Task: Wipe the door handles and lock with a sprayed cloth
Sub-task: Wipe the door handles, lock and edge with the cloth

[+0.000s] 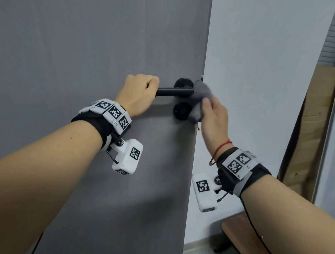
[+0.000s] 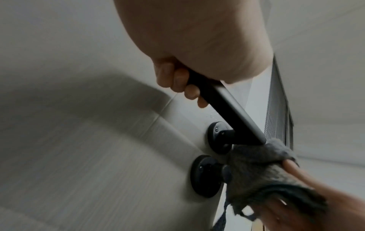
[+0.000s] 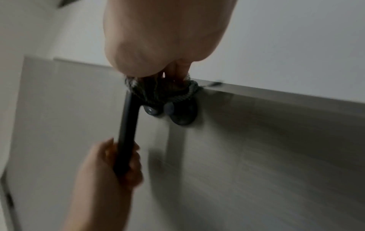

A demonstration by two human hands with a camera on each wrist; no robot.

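A black lever handle [image 1: 174, 92] [image 2: 229, 107] [image 3: 127, 131] juts from the grey door [image 1: 88, 44] near its right edge. My left hand [image 1: 140, 94] [image 2: 183, 84] [image 3: 116, 157] grips the lever's free end. Below the handle's round base sits the black round lock [image 1: 182, 111] [image 2: 205, 176] [image 3: 182, 114]. My right hand [image 1: 211, 115] [image 3: 173, 73] holds a bunched grey cloth [image 1: 202, 93] [image 2: 256, 168] [image 3: 164, 92] and presses it on the pivot end of the lever, by the door's edge. The cloth hides part of the lock.
Right of the door's edge [image 1: 191, 171] is a pale wall [image 1: 262, 75]. A brown board [image 1: 313, 122] leans against the wall at far right. A wooden bench [image 1: 252, 251] stands low at the lower right.
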